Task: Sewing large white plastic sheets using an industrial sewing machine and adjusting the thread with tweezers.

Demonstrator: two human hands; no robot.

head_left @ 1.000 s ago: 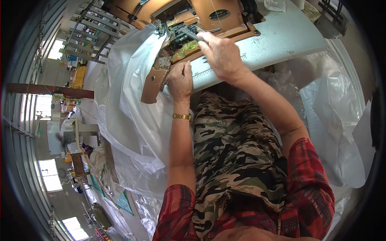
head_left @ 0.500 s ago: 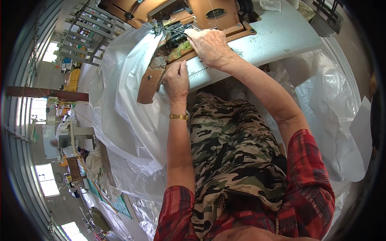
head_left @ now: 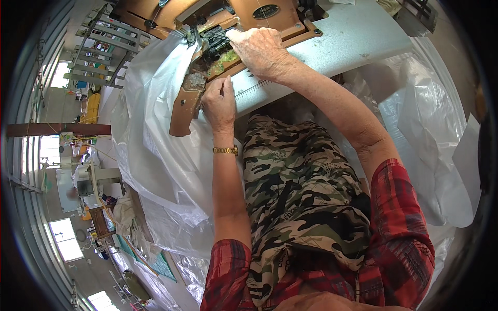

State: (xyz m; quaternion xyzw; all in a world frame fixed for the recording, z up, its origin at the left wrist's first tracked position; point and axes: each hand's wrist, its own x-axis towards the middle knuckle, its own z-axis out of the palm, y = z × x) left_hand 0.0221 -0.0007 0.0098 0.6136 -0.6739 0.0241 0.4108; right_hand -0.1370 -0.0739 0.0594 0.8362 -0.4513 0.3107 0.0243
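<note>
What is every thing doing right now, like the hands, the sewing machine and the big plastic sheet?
left hand: fingers curled, resting at the table edge beside the plastic.
right hand: palm down, fingers reaching into the machine's needle area.
sewing machine: brown, worn; running or stopped cannot be told.
white plastic sheet: crumpled, draped off the table's left side.
table: grey, partly covered.
gold wristwatch: fastened on the left wrist.

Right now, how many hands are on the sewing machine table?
2. The left hand rests at the table's near edge beside the white plastic sheet. The right hand reaches to the machine's needle area. No other hands show; the sheet may hide more.
</note>
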